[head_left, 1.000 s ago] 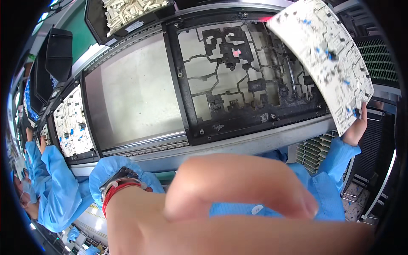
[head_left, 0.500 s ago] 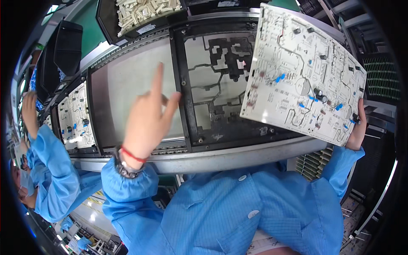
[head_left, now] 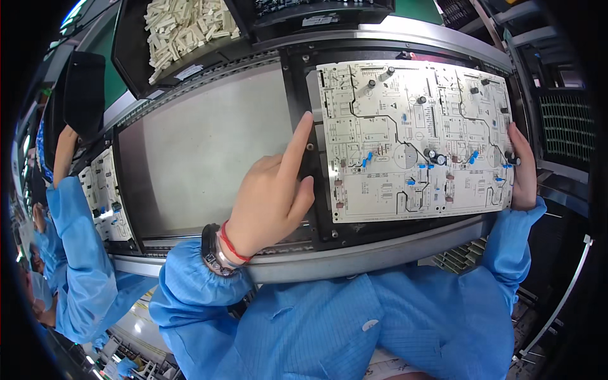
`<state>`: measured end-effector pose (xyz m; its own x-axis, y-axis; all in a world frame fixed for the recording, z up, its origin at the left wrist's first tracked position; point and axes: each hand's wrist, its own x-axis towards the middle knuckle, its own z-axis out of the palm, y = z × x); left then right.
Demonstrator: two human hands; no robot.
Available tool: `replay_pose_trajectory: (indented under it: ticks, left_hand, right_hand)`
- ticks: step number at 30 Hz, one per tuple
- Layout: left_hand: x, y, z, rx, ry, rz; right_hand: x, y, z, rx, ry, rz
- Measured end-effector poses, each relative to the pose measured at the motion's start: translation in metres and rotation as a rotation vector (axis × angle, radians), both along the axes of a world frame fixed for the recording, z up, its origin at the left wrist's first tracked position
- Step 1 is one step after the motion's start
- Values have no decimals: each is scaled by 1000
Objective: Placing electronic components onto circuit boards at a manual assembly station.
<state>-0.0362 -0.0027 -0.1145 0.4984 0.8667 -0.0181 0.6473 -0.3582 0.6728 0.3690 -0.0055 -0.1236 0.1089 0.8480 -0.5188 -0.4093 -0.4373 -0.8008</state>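
Note:
A large white circuit board (head_left: 415, 142) with black and blue components lies nearly flat over a black carrier frame (head_left: 296, 88) on the conveyor, hiding most of the frame's cut-outs. My right hand (head_left: 524, 168) grips the board's right edge, its fingertips showing along that side. Beside the board's left edge is my left hand (head_left: 269, 196), holding nothing. Its index finger points up over the frame's left bar, the thumb stands apart, and the other fingers look curled. I cannot tell whether that fingertip touches the frame.
Black bins, one of white parts (head_left: 190, 35) and one of dark parts (head_left: 316, 7), stand behind the conveyor. A metal rail (head_left: 354, 253) runs along the near side. At left, a co-worker's arm (head_left: 79, 247) reaches past another populated board (head_left: 104, 196).
The circuit board has come down and left from a tilted position onto the carrier frame, with my right hand still on it. My left hand has moved right and nearer the board.

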Motion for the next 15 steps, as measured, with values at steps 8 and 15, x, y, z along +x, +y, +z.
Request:
replay_pose_trajectory:
  ticks: [8,15]
  left_hand:
    - [-34,10,-19,0,-19,73]
    - [-17,10,-5,285,82,-223]
  right_hand:
    - [-52,-5,-21,233,-530,141]
    - [-47,-1,-18,287,-993,239]
